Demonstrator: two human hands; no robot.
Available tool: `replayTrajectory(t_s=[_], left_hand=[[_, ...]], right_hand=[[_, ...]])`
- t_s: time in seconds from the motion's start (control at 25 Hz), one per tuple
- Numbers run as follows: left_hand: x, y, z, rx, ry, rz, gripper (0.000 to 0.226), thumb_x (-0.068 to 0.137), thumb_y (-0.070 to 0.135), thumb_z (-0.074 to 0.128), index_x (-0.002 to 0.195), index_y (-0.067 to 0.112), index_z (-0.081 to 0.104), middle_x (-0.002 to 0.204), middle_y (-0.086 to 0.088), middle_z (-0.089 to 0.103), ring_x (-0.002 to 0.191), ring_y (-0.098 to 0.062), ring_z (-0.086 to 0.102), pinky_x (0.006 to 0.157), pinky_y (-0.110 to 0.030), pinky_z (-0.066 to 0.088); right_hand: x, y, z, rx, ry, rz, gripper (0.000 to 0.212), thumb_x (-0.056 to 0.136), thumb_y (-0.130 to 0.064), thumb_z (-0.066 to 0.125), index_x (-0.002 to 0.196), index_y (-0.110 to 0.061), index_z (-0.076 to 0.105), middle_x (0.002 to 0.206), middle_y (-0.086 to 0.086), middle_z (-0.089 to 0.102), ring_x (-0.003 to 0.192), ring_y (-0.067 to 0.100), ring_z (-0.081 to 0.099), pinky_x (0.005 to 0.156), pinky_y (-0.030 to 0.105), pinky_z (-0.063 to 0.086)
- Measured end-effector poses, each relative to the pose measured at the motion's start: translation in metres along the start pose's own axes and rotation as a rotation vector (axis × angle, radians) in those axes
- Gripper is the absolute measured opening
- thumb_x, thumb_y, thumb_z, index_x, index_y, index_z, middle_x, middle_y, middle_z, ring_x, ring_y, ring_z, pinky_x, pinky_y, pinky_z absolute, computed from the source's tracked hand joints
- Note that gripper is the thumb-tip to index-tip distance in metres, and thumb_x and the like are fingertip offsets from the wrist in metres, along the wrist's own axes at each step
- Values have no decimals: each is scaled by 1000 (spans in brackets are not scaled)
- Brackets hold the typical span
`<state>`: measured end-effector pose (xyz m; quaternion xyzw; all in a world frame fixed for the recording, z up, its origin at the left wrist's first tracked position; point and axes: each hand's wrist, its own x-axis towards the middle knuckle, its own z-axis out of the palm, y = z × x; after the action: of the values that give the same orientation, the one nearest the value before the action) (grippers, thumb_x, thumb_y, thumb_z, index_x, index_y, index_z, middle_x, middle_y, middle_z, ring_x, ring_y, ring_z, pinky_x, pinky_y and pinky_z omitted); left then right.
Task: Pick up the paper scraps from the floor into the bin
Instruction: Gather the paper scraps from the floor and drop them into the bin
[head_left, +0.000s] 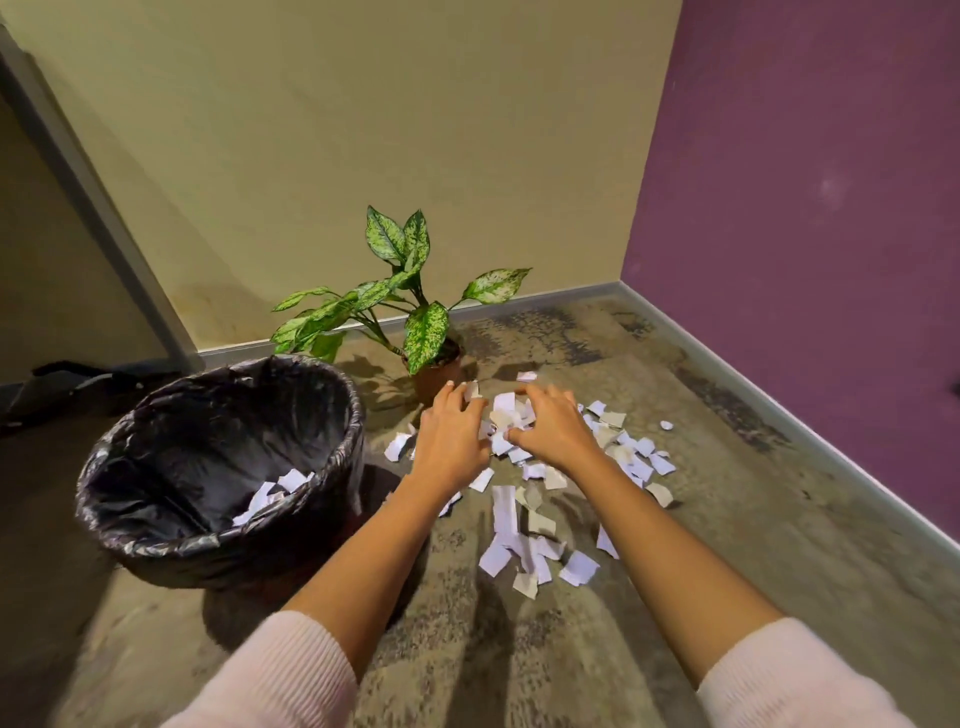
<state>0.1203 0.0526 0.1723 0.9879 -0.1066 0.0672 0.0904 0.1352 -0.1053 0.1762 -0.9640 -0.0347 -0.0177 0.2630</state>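
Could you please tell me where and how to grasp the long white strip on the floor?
Probably pinch the long strip across its narrow width, from above and the left: it lies flat, bare floor borders that side, and other scraps crowd its right and near end.

**Corner of an indoor room**

Two painted walls, one beige (363, 130) and one purple (805, 208), meet at the far corner of the floor (727, 519). A grey skirting (545, 299) runs along the foot of both. The floor is mottled brown-grey and looks worn. A plant (415, 291) with speckled green leaves stands in a pot at the floor's far edge, against the beige wall. A bin (171, 545) lined with a black bag stands to its left. A grey door frame (93, 208) rises at far left. Home or office: cannot be told.
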Motion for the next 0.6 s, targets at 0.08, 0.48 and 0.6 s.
replayTrajectory(t_s=[0.08, 0.48, 0.6], left_hand=[[-5, 9, 23, -5, -65, 13, 61, 85, 29, 62, 141, 18, 42, 157, -13, 25, 149, -30, 13, 114, -47, 29], [-47, 21, 126, -17, -411, -4, 70, 82, 42, 68, 142, 19, 38, 154, -15, 26, 141, -35, 26, 108, -47, 34], [-56, 24, 148, -44, -483, -12, 73, 82, 42, 68, 143, 20, 34, 155, -13, 25, 140, -34, 26, 109, -47, 36]], right_hand=[[-11, 27, 7, -10, -30, 57, 67, 78, -35, 68, 138, -22, 42, 140, 11, 42, 132, 31, 31, 100, 43, 41], [-61, 129, 68, -70, -227, 260, 78, 76, -38, 72, 143, -28, 33, 150, 11, 31, 141, 31, 22, 106, 51, 39], [-74, 151, 83, -127, -283, 305, 77, 76, -36, 71, 142, -25, 34, 148, 12, 33, 139, 33, 22, 105, 48, 39]])
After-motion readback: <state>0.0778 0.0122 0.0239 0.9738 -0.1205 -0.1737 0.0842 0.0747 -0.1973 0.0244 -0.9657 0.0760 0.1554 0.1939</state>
